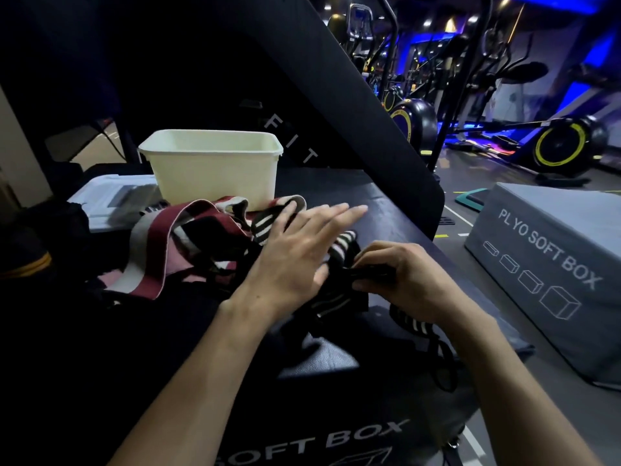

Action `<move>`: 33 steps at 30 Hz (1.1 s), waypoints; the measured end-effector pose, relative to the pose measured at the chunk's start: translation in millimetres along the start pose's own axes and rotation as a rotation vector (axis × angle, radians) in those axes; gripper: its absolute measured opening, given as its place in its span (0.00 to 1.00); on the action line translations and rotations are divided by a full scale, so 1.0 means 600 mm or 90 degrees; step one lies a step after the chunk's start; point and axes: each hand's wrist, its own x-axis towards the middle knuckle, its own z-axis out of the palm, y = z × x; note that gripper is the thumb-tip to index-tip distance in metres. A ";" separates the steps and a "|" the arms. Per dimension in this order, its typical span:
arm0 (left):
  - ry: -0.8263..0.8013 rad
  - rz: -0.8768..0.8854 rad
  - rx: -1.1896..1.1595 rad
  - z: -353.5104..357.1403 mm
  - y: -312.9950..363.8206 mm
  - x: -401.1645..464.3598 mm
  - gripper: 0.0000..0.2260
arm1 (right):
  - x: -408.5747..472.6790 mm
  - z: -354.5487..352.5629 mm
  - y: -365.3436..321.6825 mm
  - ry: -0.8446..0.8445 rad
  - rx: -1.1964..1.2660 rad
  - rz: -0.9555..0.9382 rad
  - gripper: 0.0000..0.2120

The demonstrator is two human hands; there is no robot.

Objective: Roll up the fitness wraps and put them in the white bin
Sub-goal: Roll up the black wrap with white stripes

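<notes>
Over wraps (339,260), hands (right (393,274) pinching)

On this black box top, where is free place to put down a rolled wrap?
The free patch is the dark top right of the white bin and beyond the left hand, up to the leaning black pad. It is crowded left of the hands, where the maroon and striped wraps lie heaped before the bin. The right hand grips a black wrap.

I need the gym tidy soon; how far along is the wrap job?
Nothing looks done: no wrap shows in the white bin. The right hand pinches a black striped wrap; the left hand hovers open. The maroon wrap pile remains unrolled.
</notes>
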 end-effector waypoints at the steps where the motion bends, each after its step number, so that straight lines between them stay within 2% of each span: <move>1: -0.002 0.002 0.012 0.002 0.002 0.001 0.38 | 0.003 0.001 -0.004 -0.010 -0.033 -0.025 0.06; 3: 0.022 0.003 0.026 0.009 -0.004 -0.001 0.28 | 0.006 0.001 -0.007 -0.013 -0.057 -0.042 0.05; 5: 0.074 -0.046 0.034 0.008 -0.014 -0.004 0.18 | 0.004 -0.004 -0.006 0.008 -0.068 -0.041 0.05; 9: 0.148 -0.242 0.088 -0.013 -0.022 -0.007 0.12 | -0.007 -0.021 0.008 0.165 -0.115 -0.029 0.04; 11: 0.148 -0.331 0.082 -0.028 -0.028 -0.001 0.10 | -0.013 -0.030 0.019 0.253 -0.126 0.004 0.04; 14: 0.158 -0.437 0.080 -0.040 -0.044 -0.002 0.11 | -0.027 -0.032 0.040 0.307 -0.051 0.100 0.09; 17: 0.124 -0.462 0.073 -0.040 -0.047 -0.002 0.12 | -0.038 -0.023 0.052 0.317 0.033 0.224 0.21; 20: 0.150 -0.493 0.006 -0.038 -0.046 0.002 0.13 | -0.034 -0.012 0.052 0.328 -0.019 0.300 0.23; 24: 0.288 -0.619 -0.206 -0.053 -0.072 0.003 0.18 | -0.041 -0.010 0.069 0.345 -0.177 0.426 0.18; 27: 0.286 -0.617 -0.203 -0.061 -0.087 -0.004 0.18 | -0.052 -0.008 0.082 0.370 -0.121 0.457 0.22; 32: 0.153 -0.480 -0.093 -0.033 -0.076 -0.006 0.11 | -0.031 -0.011 0.069 0.444 0.157 0.370 0.26; 33: 0.114 -0.458 -0.055 -0.028 -0.073 -0.008 0.14 | -0.028 -0.012 0.066 0.445 0.219 0.357 0.27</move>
